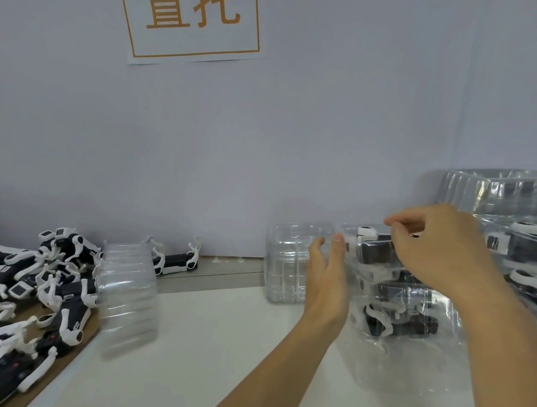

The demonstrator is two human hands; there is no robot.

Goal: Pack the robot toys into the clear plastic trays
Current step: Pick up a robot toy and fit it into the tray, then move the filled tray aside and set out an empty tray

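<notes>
At right of centre, the thumb and forefinger of the right hand (pixel 440 254) are pinched together on the top edge of a clear plastic tray (pixel 411 322), the other fingers curled beneath. The left hand (pixel 327 276) is held just left of it with fingers straight and together, pressed flat against the tray's left side. 2 black-and-white robot toys (pixel 389 317) are seen inside this tray, 1 above the other. A second clear tray (pixel 285 264) is stood just behind the left hand, against the wall (pixel 264 140). At the right edge, a stack of filled trays (pixel 523 225) is seen. At lower left, a pile of loose robot toys (pixel 26 286) is spread out, with a blurred stack of empty trays (pixel 126 292) beside it. An orange-lettered sign (pixel 190 16) is fixed at the upper left.
</notes>
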